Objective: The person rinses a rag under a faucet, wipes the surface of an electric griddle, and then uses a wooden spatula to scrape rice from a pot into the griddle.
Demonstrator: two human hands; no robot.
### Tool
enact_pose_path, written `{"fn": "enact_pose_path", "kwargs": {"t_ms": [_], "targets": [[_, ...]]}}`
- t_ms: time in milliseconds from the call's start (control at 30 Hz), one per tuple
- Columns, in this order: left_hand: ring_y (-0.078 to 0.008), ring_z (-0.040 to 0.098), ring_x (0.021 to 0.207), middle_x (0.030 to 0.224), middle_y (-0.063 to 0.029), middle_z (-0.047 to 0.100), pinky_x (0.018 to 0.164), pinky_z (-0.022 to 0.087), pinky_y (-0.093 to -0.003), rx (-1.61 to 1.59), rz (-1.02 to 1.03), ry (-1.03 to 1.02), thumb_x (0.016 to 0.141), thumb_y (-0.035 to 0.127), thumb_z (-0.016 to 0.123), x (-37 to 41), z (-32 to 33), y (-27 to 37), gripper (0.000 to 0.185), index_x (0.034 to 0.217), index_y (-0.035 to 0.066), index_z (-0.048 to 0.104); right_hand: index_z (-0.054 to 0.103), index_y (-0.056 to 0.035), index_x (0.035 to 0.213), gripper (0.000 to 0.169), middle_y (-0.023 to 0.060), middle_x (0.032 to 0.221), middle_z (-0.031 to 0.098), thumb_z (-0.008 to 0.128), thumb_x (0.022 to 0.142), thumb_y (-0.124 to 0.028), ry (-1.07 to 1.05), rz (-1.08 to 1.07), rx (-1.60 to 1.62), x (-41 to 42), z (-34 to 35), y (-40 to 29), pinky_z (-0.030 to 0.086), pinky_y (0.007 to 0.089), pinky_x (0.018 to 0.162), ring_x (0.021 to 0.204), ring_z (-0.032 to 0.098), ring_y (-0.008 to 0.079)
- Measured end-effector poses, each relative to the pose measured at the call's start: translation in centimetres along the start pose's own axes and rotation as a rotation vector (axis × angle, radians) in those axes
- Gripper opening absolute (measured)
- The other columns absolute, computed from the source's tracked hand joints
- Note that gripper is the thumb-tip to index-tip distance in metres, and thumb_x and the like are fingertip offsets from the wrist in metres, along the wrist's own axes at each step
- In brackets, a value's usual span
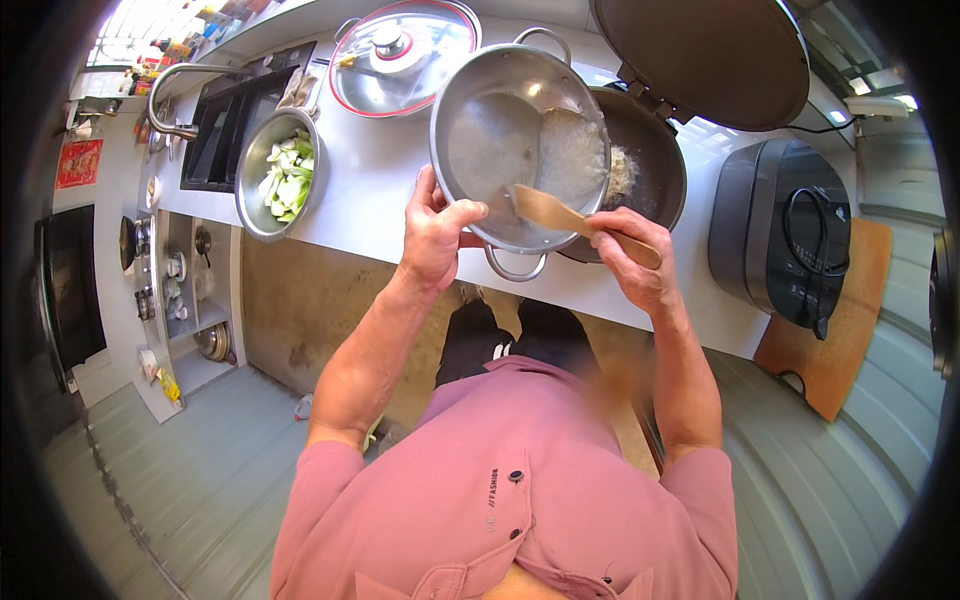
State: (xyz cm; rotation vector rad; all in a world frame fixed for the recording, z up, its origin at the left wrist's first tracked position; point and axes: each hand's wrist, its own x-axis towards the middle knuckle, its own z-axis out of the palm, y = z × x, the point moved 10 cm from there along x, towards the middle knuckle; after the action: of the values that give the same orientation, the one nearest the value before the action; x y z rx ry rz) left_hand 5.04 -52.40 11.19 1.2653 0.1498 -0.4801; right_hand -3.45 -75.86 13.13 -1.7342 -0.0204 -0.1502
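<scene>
My left hand (442, 229) grips the near left rim of a two-handled metal pot (484, 112), which is tilted over a dark electric pan (664, 165). In my right hand (637, 259) is a wooden spatula (551, 210), its blade over the near side of the pot. A wet, pale, grainy mass (574, 154) lies along the pot's right side. Beyond that rim, some whitish food (621, 172) rests in the pan. The pan's hinged lid (705, 60) stands raised behind it.
A metal bowl of cut green vegetables (246, 180) stands left, near the sink (232, 127) and curved faucet (187, 67). A glass-lidded pot (405, 60) is at the back. To the right are a dark appliance with a coiled cord (750, 225) and a wooden board (855, 322).
</scene>
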Motion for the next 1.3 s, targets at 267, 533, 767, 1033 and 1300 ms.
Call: {"fn": "enact_pose_path", "kwargs": {"t_ms": [267, 533, 767, 1033, 1300], "targets": [[-0.0248, 0.073, 0.086, 0.108, -0.0139, 0.066, 0.058, 0.068, -0.0395, -0.003, -0.018, 0.012, 0.081, -0.002, 0.065, 0.0, 0.1, -0.4, 0.051, 0.128, 0.003, 0.047, 0.073, 0.0021, 0.110, 0.021, 0.0091, 0.095, 0.069, 0.067, 0.090, 0.007, 0.027, -0.053, 0.094, -1.2, 1.2, -0.7, 0.052, 0.0268, 0.077, 0.086, 0.065, 0.0152], [-0.0246, 0.073, 0.087, 0.109, -0.0138, 0.066, 0.058, 0.068, -0.0398, 0.035, -0.019, 0.002, 0.081, -0.002, 0.064, -0.1, 0.4, -0.3, 0.050, 0.128, 0.003, 0.048, 0.073, -0.0020, 0.111, 0.017, -0.0010, 0.092, 0.069, 0.067, 0.096, -0.007, 0.182, 0.241, 0.216, -1.5, -2.0, 4.6, 0.051, 0.0220, 0.072, 0.081, 0.062, 0.0063], [-0.0227, 0.072, 0.088, 0.107, -0.0119, 0.066, 0.063, 0.069, -0.0415, 0.012, -0.005, 0.006, 0.081, -0.002, 0.064, -0.4, 0.1, -0.3, 0.049, 0.128, 0.003, 0.049, 0.073, -0.0004, 0.112, 0.018, 0.0033, 0.102, 0.069, 0.067, 0.095, -0.004, 0.076, 0.025, 0.223, -2.5, 1.8, 0.5, 0.051, 0.0240, 0.079, 0.088, 0.063, 0.0099], [-0.0230, 0.072, 0.088, 0.107, -0.0123, 0.066, 0.064, 0.069, -0.0405, 0.016, -0.007, -0.009, 0.081, -0.003, 0.062, -0.5, -0.3, -0.3, 0.053, 0.132, 0.003, 0.048, 0.073, -0.0023, 0.112, 0.018, -0.0014, 0.091, 0.069, 0.070, 0.095, -0.008, 0.283, 0.305, 0.260, -1.9, -1.6, 5.8, 0.051, 0.0206, 0.073, 0.082, 0.062, 0.0054], [-0.0239, 0.072, 0.091, 0.114, -0.0145, 0.066, 0.064, 0.069, -0.0394, 0.022, -0.025, -0.012, 0.080, -0.003, 0.063, -0.9, -0.2, -0.4, 0.063, 0.139, 0.002, 0.045, 0.075, -0.0013, 0.106, 0.018, 0.0012, 0.090, 0.071, 0.073, 0.091, -0.012, 0.206, 0.273, 0.236, 1.5, -1.6, 4.9, 0.052, 0.0228, 0.073, 0.080, 0.063, 0.0078]]}}
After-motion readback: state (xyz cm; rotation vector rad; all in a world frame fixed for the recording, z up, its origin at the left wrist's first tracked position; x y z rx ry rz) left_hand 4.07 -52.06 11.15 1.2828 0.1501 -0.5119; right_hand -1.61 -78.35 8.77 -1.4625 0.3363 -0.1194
